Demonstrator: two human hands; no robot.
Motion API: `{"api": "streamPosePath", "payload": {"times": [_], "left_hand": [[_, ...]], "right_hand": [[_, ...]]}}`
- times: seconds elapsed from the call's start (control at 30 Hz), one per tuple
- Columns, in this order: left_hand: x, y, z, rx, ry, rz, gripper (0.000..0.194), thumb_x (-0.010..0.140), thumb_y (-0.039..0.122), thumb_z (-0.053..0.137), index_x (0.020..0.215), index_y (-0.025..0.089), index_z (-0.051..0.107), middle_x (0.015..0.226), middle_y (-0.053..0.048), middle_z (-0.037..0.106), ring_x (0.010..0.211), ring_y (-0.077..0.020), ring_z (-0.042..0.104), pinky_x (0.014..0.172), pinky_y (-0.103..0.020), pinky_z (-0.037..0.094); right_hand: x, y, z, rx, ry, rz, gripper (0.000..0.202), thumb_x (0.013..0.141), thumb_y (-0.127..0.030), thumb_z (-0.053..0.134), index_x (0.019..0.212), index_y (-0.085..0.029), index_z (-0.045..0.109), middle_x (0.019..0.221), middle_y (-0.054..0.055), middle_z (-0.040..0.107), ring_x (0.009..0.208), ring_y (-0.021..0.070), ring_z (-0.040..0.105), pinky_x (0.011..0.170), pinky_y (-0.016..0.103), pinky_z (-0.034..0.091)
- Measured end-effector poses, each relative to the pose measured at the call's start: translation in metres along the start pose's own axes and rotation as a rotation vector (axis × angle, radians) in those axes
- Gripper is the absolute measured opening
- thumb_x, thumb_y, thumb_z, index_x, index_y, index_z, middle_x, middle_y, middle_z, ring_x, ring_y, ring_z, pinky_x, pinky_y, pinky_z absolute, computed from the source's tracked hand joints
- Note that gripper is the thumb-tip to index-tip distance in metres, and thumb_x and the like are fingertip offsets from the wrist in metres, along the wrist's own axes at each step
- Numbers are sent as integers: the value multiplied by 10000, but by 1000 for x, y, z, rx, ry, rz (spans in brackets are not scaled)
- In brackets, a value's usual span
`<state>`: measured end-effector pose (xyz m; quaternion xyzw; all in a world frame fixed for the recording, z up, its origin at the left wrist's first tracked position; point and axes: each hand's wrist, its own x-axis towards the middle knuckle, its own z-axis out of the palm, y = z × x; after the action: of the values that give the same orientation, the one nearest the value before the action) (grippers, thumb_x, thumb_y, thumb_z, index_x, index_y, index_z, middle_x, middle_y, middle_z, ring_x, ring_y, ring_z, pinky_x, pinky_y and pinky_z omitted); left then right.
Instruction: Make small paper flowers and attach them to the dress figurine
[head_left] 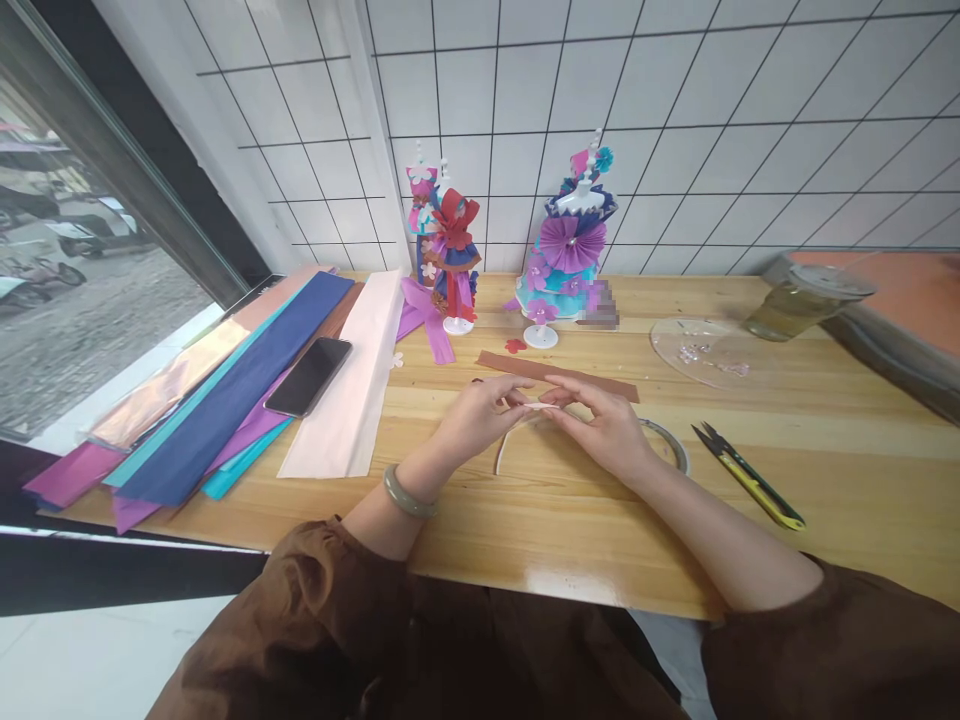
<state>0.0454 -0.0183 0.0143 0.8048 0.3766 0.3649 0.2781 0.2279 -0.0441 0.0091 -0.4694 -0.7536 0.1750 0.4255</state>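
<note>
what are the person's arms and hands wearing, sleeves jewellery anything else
Loose, dark brown sleeves leave both forearms bare. The left hand has a smooth, rounded, grey-green bangle at its wrist. The right hand is ungloved, with no bracelet visible.

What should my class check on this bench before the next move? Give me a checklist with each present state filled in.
1. Pale strip held: ok. The left hand and right hand pinch the pale strip between them.
2. Snips free to pick up: ok. The snips lie to the right of the right forearm, untouched.
3. Brown strip in view: ok. The brown strip lies just beyond the hands.
4. Pink paper uncovered: not ok. The phone rests partly on the pale pink paper.
5. Cup apart from bead plate: cannot tell. The cup stands at the edge of the clear plate; contact is unclear.
</note>
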Motion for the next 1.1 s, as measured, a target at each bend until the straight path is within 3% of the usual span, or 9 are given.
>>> {"api": "streamPosePath", "payload": {"times": [0.17,0.47,0.67,0.9,1.1], "left_hand": [[0,-2,0,47,3,10,307,758,285,543,1058,219,545,847,-4,663,719,-110,592,680,-235,440],[2,-2,-2,-63,-63,-56,298,750,246,548,1043,190,546,822,-7,670,720,-108,590,692,-238,446],[1,-2,1,-102,-51,5,386,739,264,568,1117,213,506,997,-36,625,918,-130,569,765,-245,444],[0,5,-3,-143,-105,-7,356,762,189,523,1117,199,497,886,-15,654,814,-107,595,730,-223,441],[1,3,-4,-108,-87,-64,347,748,255,543,1089,198,510,811,0,660,719,-107,585,680,-229,437]], "right_hand": [[0,0,1,-26,5,-19,367,768,-269,558,1130,-229,514,824,11,645,784,164,604,771,329,469],[-1,-4,0,-59,-74,-92,259,788,-260,521,1044,-256,560,796,15,644,790,187,591,741,355,468],[0,-1,0,-49,-49,-75,331,789,-236,514,1120,-249,506,807,10,631,803,177,586,763,346,464],[-1,-1,0,-56,-88,-95,340,787,-216,517,1125,-250,507,816,11,635,808,175,583,755,341,464],[-2,1,2,-41,-96,-90,350,788,-238,519,1137,-252,498,844,22,633,817,177,587,746,344,475]]}}
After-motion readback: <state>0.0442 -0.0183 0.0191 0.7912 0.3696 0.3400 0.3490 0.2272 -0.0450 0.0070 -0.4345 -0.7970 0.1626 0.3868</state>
